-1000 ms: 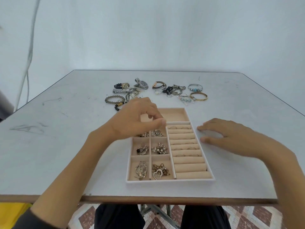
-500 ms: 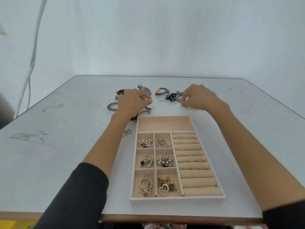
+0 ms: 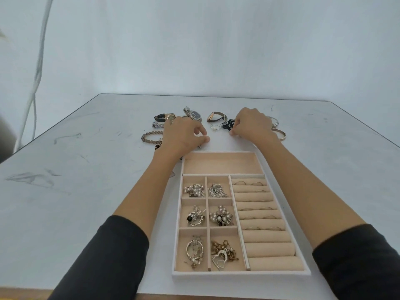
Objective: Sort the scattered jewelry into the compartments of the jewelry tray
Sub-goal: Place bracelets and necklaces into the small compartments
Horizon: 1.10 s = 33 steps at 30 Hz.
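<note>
The scattered jewelry (image 3: 193, 115) lies on the worktop (image 3: 86, 191) just behind the jewelry tray (image 3: 238, 274). The left grip (image 3: 181, 135) and the right grip (image 3: 252, 126) rest curled among it; whether they pinch anything, I cannot tell.

You reach out toward 12 o'clock: your left hand (image 3: 184, 135) at 11, your right hand (image 3: 253, 126) at 1, both palm-down, fingers curled, grip unclear.
</note>
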Each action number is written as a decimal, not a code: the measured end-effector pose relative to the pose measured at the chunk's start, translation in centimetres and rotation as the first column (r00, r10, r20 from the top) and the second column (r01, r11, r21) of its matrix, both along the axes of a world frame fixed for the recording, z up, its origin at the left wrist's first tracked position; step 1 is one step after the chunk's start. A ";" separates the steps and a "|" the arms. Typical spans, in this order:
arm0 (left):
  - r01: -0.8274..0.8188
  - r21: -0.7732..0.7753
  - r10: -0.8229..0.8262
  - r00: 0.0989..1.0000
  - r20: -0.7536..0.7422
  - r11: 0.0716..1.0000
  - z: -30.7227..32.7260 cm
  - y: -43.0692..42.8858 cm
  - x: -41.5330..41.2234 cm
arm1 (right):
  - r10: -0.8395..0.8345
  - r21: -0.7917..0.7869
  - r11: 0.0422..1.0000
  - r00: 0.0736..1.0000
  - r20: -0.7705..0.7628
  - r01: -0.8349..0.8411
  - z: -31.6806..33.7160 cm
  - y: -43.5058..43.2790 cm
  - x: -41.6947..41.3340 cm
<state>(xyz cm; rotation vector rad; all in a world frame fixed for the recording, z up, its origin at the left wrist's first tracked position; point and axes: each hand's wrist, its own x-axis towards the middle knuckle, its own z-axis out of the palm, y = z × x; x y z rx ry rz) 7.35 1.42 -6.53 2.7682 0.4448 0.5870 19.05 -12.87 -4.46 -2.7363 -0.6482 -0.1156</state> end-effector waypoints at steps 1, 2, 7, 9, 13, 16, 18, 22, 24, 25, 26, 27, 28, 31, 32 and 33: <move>-0.002 -0.006 0.002 1.000 -0.006 1.000 -0.1 0.1 0.0 | -0.004 0.003 1.000 1.000 0.004 0.004 0.0 0.0 0.1; -0.005 -0.011 0.005 1.000 -0.015 1.000 -0.1 0.1 0.1 | -0.008 0.000 1.000 1.000 0.003 0.008 0.0 0.0 0.1; -0.019 -0.011 0.019 0.999 -0.028 1.000 -0.1 0.1 0.1 | -0.006 -0.027 1.000 0.999 -0.033 0.005 0.3 0.3 0.1; -0.018 -0.020 0.017 1.000 -0.015 1.000 -0.1 0.1 0.1 | 0.004 -0.034 0.999 0.999 -0.038 -0.005 0.4 0.3 0.1; 0.015 -0.049 -0.013 0.999 0.053 0.999 -0.3 0.0 -0.1 | 0.022 0.001 1.000 1.000 -0.004 -0.022 0.2 0.4 0.0; 0.029 -0.055 -0.022 0.993 0.116 0.998 -0.1 -0.3 -0.4 | 0.018 0.090 0.996 1.000 -0.015 -0.017 -0.2 -0.1 0.2; 0.027 -0.088 -0.012 0.985 0.174 0.996 0.2 -0.4 -0.7 | 0.026 0.187 0.982 0.999 -0.039 -0.019 -0.4 -0.7 0.3; 0.045 -0.130 -0.010 0.966 0.257 0.991 1.0 -0.6 -1.4 | 0.136 0.402 0.911 0.987 -0.088 -0.090 -0.5 -2.3 0.2; 0.055 -0.146 -0.013 0.962 0.274 0.988 1.5 -0.9 -1.8 | 0.179 0.485 0.868 0.978 -0.105 -0.106 -0.2 -3.1 -0.4; 0.064 -0.161 -0.016 0.959 0.283 0.985 1.7 -1.1 -2.0 | 0.198 0.517 0.849 0.974 -0.114 -0.112 -0.1 -3.5 -0.9; 0.076 -0.177 -0.022 0.956 0.291 0.981 1.8 -1.3 -2.2 | 0.220 0.547 0.829 0.968 -0.122 -0.119 0.1 -3.9 -1.4; 0.089 -0.191 -0.028 0.954 0.299 0.978 2.0 -1.6 -2.4 | 0.241 0.575 0.808 0.962 -0.128 -0.126 0.3 -4.3 -2.0; 0.103 -0.202 -0.036 0.951 0.307 0.974 2.1 -1.8 -2.6 | 0.263 0.601 0.788 0.956 -0.131 -0.134 0.5 -4.7 -2.6; 0.146 -0.219 -0.069 0.943 0.327 0.965 2.6 -2.9 -3.2 | 0.322 0.666 0.728 0.939 -0.124 -0.162 0.9 -5.9 -4.3; 0.158 -0.219 -0.079 0.940 0.332 0.963 2.8 -3.3 -3.5 | 0.342 0.684 0.709 0.932 -0.121 -0.171 1.0 -6.3 -4.9; 0.171 -0.224 -0.089 0.937 0.337 0.960 3.0 -3.7 -3.9 | 0.359 0.701 0.691 0.926 -0.119 -0.178 1.1 -6.8 -5.4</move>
